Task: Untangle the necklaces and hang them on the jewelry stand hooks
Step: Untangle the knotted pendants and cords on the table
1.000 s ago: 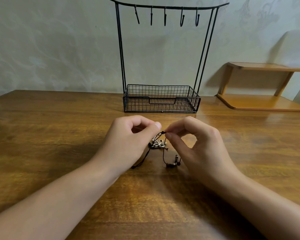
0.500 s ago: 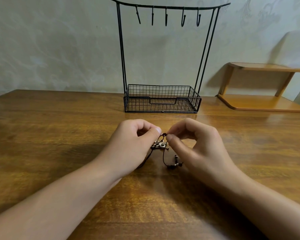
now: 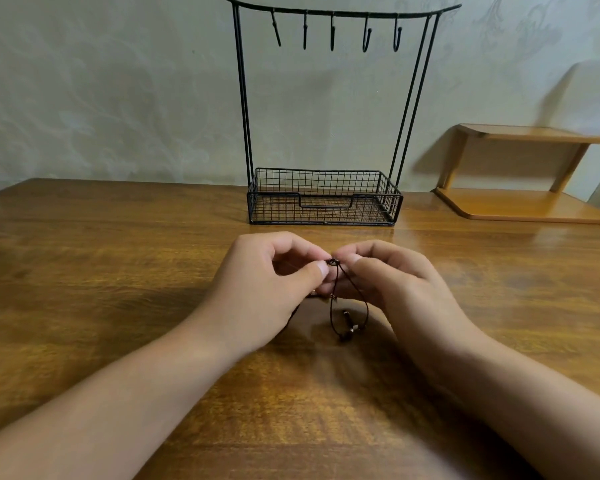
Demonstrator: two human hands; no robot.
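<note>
Both hands have drawn closer together than a second ago, and the silvery pendant that showed between them is now almost wholly hidden behind the left thumb. On the left hand [image 3: 264, 289], thumb and forefinger pinch the dark necklace cord [image 3: 336, 303] just below a small knot or ring at its top; the right hand [image 3: 395, 289] pinches the same spot from the other side. From there a loop of cord hangs to the wooden table [image 3: 118, 271], ending in a few small beads too blurred to tell apart. Whether this is one necklace or several tangled together cannot be made out. Behind the hands, well apart from them, stands the black wire jewelry stand [image 3: 323, 199]; its five hooks [image 3: 332, 32] are bare, and the bar's left end is cut off by the frame. At the right sits a wooden shelf [image 3: 520, 206], partly out of view.
</note>
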